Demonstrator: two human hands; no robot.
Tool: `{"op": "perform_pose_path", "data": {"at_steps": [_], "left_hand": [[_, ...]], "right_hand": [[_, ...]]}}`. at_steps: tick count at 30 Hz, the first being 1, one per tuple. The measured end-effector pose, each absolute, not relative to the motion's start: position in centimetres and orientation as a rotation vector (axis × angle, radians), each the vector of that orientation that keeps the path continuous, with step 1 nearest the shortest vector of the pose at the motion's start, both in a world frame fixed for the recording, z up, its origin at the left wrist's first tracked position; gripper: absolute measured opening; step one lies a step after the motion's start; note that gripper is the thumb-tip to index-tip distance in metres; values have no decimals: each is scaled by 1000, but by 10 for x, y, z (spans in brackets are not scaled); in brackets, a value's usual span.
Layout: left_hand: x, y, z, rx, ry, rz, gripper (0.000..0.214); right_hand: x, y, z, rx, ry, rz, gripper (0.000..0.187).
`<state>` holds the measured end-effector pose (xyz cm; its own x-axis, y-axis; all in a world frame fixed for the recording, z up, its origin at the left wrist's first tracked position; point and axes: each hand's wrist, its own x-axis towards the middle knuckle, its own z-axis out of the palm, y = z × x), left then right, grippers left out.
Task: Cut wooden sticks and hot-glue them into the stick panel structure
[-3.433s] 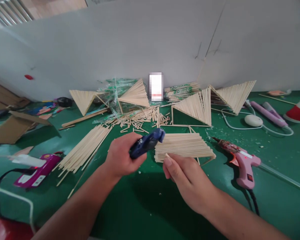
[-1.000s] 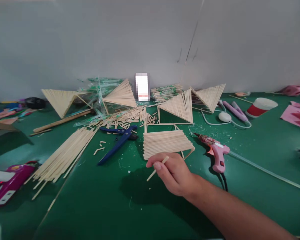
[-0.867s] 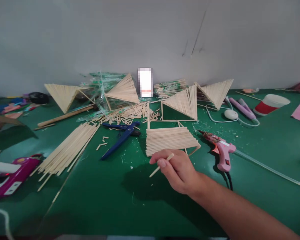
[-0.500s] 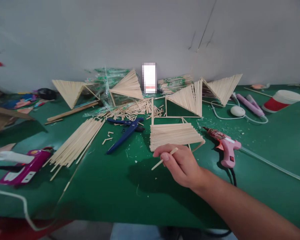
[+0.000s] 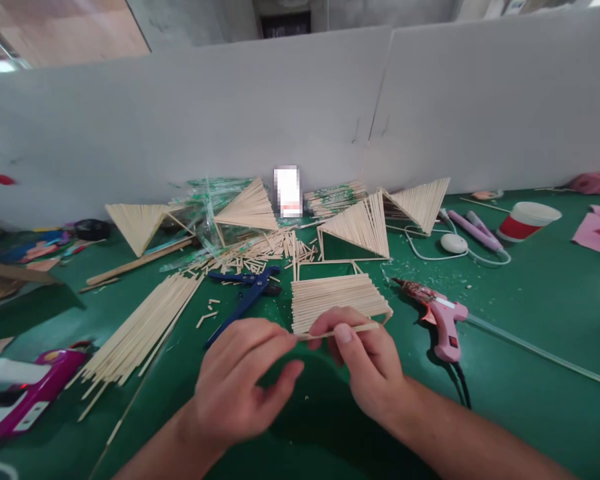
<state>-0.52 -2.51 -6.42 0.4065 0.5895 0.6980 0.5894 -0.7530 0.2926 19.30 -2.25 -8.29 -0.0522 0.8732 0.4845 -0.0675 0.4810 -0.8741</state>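
Observation:
My right hand (image 5: 363,350) pinches a short wooden stick (image 5: 365,328) between thumb and fingers, above the green table. At the stick's left end are the fingertips of my left hand (image 5: 247,377), its thumb held apart from them. Just beyond my hands lies a slatted panel of sticks (image 5: 335,297), joined to a thin stick frame; my right fingers hide part of its near edge. Left of it rests a blue-handled cutter (image 5: 245,300). A pink glue gun (image 5: 445,323) lies to the right, with a clear glue stick in its back.
Fan-shaped stick pieces (image 5: 360,227) stand along the back near a lit phone (image 5: 288,190). Long loose sticks (image 5: 145,327) lie left, beside a purple glue gun (image 5: 35,393). Cut bits (image 5: 270,250) are scattered mid-table. A red-and-white cup (image 5: 527,220) stands at the right.
My left hand has come into view and reached the stick's left end. The stick has turned nearly level in my right hand. The view has tilted upward.

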Motion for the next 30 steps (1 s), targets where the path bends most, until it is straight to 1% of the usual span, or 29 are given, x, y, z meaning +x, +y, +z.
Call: {"op": "perform_pose_path", "data": {"at_steps": [3,7,11,15,17,18,20,21,22,23,25,28,30], "left_hand": [[3,12,-61,2589,942,1310,28],[0,21,-55,2389,873,1413,32],[3,16,-60,2006,894,1587,24],[7,22,-73,1734,1056,1602,11],[7,29,-80,1629,1145,1579,7],[5,33,-83,1590,1176,1571,8],[3,40,-87,1551,1232,1552,11],[1,43,-88,1535,1263,1545,13],[0,46,-89,1520,1298,1538,14],[0,48,-90,1507,1332,1530,15],[-1,50,-91,1491,1395,1506,17],[1,52,-92,1491,1455,1452,19],[2,52,-92,1499,1472,1412,19]], "right_hand": [[195,-22,-71,-718,-1272,896,30],[200,-17,-48,-692,-1044,993,31],[206,-15,-31,-804,-1032,1067,31],[222,-25,-29,-927,-1206,1125,25],[237,-30,-34,-1037,-1370,984,19],[246,-31,-38,-1107,-1443,828,18],[263,-30,-49,-1224,-1539,394,25],[270,-27,-56,-1316,-1559,269,33],[275,-24,-63,-1427,-1567,250,43],[278,-21,-69,-1546,-1576,320,52],[277,-15,-81,-1690,-1521,572,60],[268,-13,-90,-1555,-1352,952,57],[263,-16,-91,-1426,-1276,1058,55]]}}
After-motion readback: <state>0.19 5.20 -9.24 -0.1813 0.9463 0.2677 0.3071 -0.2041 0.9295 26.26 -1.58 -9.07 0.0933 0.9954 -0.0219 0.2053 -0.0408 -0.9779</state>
